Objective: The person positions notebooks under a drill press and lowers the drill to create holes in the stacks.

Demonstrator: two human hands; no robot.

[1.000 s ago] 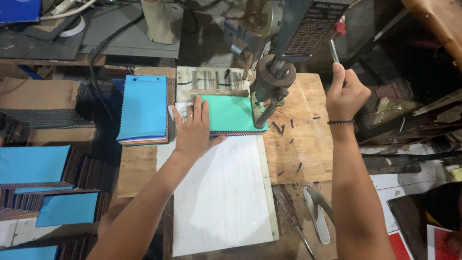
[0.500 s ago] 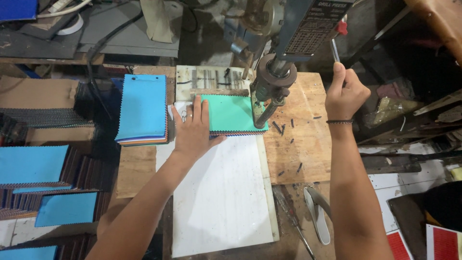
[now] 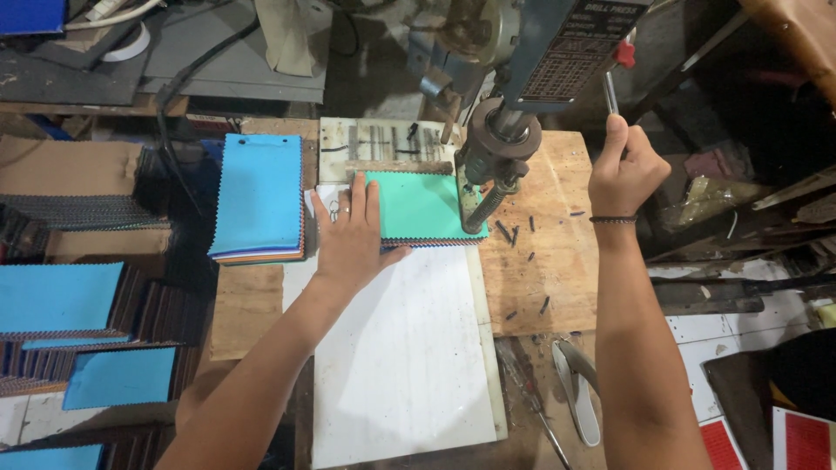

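We saw the left hand (image 3: 353, 233) lying flat, fingers spread and pressed down, on the near left part of a green swatch stack (image 3: 418, 207), a pile of fabric samples with zigzag-cut edges. The stack lay at the far end of a white board (image 3: 396, 365) that ran down the middle of the wooden worktop (image 3: 557, 261), its far edge against a metal guide plate (image 3: 383, 139). The stack's right end reached under the drill press spindle (image 3: 496, 152), whose bit met the stack at its near right corner, well to the right of the fingertips. The right hand (image 3: 623, 170) was raised at the far right edge of the worktop, its fingers closed in a fist around the thin metal feed lever (image 3: 610, 91) of the drill press. Small dark scraps (image 3: 514, 233) lay scattered on the bare wood between the two hands. At the far left edge of the worktop rested a blue swatch stack (image 3: 259, 196), apart from the left hand. Beyond that edge, more blue-topped stacks (image 3: 57, 300) sat piled together; we could not tell what held them.
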